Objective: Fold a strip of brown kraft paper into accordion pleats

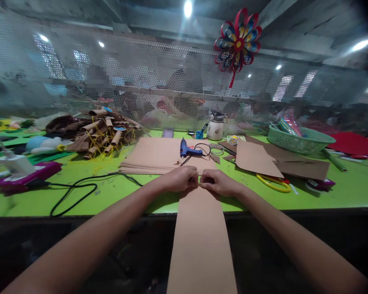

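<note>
At near edge of green table: pinching brown paper strip w/ left hand & right hand

Holding strip by its far end, both hands close together, almost touching. Grip narrow on both sides: thumbs & curled fingers closed on that end, w/ thin pale bit just visible btwn fingertips. Unclear whether rolled or folded there; too small, partly hidden. Running from fingertips over table edge, then down toward body & out of view at bottom.

Handling, by eye: prob. v. light, thin, a bit springy lengthwise, easy to crease. Matte, so prob. not slippery. Liable to kink under a hard pinch, or tear if yanked. Best held at end, nr both corners, w/ light, even pressure; avoid grabbing mid-length, esp. past table edge.

Just beyond hands: stack of brown sheets w/ blue glue gun on top. Off to R: loose brown card, yellow handle poking out nr it, green basket behind. Off to L: black cable & heap of brown rolls tangled w/ yellow thread.
</note>
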Available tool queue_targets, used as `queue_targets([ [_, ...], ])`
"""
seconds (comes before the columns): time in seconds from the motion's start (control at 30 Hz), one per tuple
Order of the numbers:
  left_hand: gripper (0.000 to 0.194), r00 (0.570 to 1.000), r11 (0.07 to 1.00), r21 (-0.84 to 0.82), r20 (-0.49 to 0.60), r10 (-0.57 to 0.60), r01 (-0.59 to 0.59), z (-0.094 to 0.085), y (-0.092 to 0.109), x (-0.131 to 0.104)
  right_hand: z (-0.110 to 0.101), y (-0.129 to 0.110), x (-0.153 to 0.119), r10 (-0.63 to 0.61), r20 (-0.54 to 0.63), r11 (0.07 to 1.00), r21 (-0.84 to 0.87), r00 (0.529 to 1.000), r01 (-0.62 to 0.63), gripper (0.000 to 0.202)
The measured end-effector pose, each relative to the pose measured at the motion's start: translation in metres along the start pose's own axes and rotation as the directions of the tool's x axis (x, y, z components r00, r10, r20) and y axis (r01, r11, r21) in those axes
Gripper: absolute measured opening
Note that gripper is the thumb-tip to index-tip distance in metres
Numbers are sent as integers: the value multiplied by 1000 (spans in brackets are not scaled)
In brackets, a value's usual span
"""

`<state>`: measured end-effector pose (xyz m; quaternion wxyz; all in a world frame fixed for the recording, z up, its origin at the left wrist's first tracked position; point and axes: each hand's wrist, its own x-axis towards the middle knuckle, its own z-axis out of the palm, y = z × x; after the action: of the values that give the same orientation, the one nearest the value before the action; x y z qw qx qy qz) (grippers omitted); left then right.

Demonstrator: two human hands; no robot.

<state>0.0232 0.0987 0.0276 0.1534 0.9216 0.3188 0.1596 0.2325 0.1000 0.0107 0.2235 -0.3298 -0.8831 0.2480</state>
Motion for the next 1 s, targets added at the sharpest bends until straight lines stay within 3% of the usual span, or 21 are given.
queue_targets([
  [0.2,9,1000,996,89,17,3,-5,-2,3,-1,2,-4,-3,-88,-35,977,-197,996,79,8],
  [0.43,14,997,969,237,-2,74,-72,-1,3,-4,-2,-9,-8,-133,54,897,-418,990,144,5],
  [0.8,11,996,954,288,6,84,-83,0,0,-9,-2,-10,-21,-171,61,788,-590,983,174,3],
  [1.0,15,997,872,489,-56,54,-19,3,9,-21,-2,-13,-26,-202,76,656,-730,976,193,7],
])
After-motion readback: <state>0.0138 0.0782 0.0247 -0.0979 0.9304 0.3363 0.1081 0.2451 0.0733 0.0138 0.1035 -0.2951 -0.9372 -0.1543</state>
